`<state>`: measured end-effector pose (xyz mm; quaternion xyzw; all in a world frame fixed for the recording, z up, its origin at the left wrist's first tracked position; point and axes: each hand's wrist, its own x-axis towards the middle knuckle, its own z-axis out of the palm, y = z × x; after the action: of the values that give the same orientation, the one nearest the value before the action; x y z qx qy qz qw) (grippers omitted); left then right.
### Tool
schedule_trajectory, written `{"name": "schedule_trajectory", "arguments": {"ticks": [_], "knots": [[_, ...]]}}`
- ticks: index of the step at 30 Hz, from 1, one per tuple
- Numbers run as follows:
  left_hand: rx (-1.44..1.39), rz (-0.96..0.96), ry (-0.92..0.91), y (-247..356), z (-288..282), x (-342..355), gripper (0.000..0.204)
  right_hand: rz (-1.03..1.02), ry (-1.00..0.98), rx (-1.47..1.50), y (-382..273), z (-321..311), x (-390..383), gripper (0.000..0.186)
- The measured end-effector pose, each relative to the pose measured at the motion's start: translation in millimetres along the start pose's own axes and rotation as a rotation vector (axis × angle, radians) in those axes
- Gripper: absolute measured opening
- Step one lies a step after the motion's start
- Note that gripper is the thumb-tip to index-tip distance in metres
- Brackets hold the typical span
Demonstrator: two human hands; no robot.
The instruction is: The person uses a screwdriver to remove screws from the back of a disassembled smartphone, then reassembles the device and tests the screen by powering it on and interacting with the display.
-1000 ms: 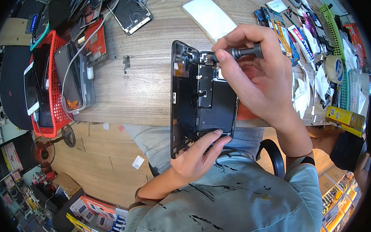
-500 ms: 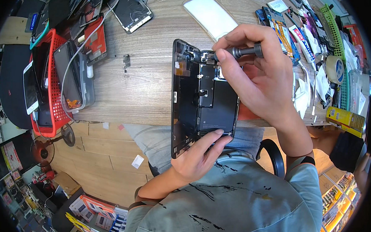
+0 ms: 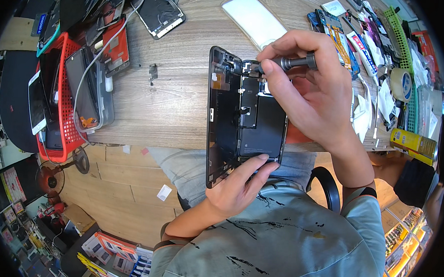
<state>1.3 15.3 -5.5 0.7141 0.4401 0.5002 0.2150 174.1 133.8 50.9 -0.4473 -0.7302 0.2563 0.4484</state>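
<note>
An opened black phone (image 3: 260,133) is held upright in the picture at the desk's front edge, its screen half (image 3: 219,123) swung out to the left and battery and inner parts exposed. My left hand (image 3: 234,189) grips its bottom end, fingertips on the lower rim. At the top end, my right hand (image 3: 314,93) has thumb and fingers closed round a dark metal screwdriver (image 3: 299,61) lying almost sideways; its tip meets the small connectors there, too small to make out. A red mat (image 3: 297,135) shows beneath my right hand, and a white-faced phone (image 3: 251,17) lies beyond.
Wooden desk (image 3: 163,110) holds a red basket (image 3: 69,138) of phones, a clear box, loose screen parts (image 3: 158,12) at left; phone boards, tape (image 3: 400,83), tube, yellow can (image 3: 412,143), green trays at right. A red fan (image 3: 51,180) stands lower left. Another person's arm (image 3: 383,169) shows at right.
The phone has shifted slightly to the right, along with my right hand and the screwdriver. My left hand's grip looks the same.
</note>
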Motion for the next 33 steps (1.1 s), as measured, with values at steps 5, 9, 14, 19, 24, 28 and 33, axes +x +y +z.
{"name": "schedule_trajectory", "arguments": {"ticks": [5, 9, 14, 19, 24, 28, 33], "knots": [[-0.009, -0.006, -0.011, 0.0, -0.4, -0.4, 0.037, 0.006, 0.005, 0.015, -0.4, 1.2, -0.3, 0.030], [-0.010, -0.010, -0.017, -0.2, -0.7, -0.5, 0.036, 0.005, -0.002, -0.007, -3.1, 1.6, 2.0, 0.028], [-0.033, -0.028, 0.005, 0.9, 0.7, -2.4, 0.034, -0.111, -0.064, -0.198, -9.2, -5.7, 16.7, 0.028], [-0.038, -0.017, 0.028, 0.5, 2.1, -1.6, 0.034, -0.126, -0.148, -0.276, -24.9, -5.4, 31.9, 0.032], [-0.058, -0.001, 0.044, -0.9, 2.7, -3.4, 0.035, -0.193, -0.236, -0.420, -27.2, -9.5, 40.0, 0.036], [-0.076, -0.003, 0.039, -1.6, 1.7, -4.1, 0.036, -0.227, -0.266, -0.484, -31.4, -10.3, 42.5, 0.031], [-0.043, -0.001, 0.057, 0.2, 1.0, -1.6, 0.035, -0.312, -0.273, -0.538, -34.4, -16.0, 42.1, 0.020]]}}
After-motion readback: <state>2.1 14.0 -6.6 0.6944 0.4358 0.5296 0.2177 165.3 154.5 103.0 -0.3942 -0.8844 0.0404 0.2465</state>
